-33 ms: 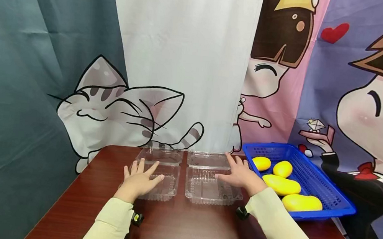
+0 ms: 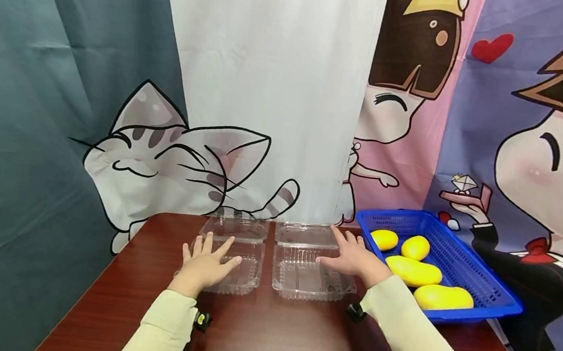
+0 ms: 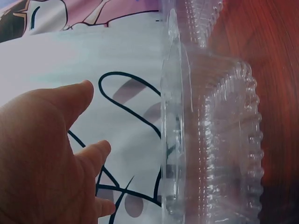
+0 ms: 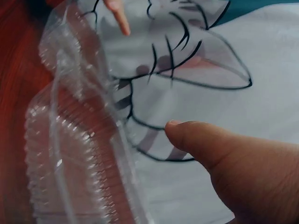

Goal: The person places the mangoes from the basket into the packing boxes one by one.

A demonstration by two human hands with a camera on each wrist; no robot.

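Two clear plastic clamshell boxes stand side by side on the table, lids tipped back toward the curtain. My left hand (image 2: 203,270), fingers spread, overlaps the left box (image 2: 248,271) in the head view. In the left wrist view that hand (image 3: 42,144) has nothing in its grasp, and a ribbed clear box (image 3: 229,130) is beside it. Over the right box (image 2: 297,276) is my right hand (image 2: 355,259), fingers extended and holding nothing. The right wrist view shows its thumb (image 4: 201,142) apart from the clear box (image 4: 70,158).
A blue plastic basket (image 2: 495,310) stands at the table's right side, close to my right forearm. Several yellow mangoes (image 2: 413,272) lie in it. Behind the reddish-brown table (image 2: 266,338) hangs a printed cartoon curtain (image 2: 280,85).
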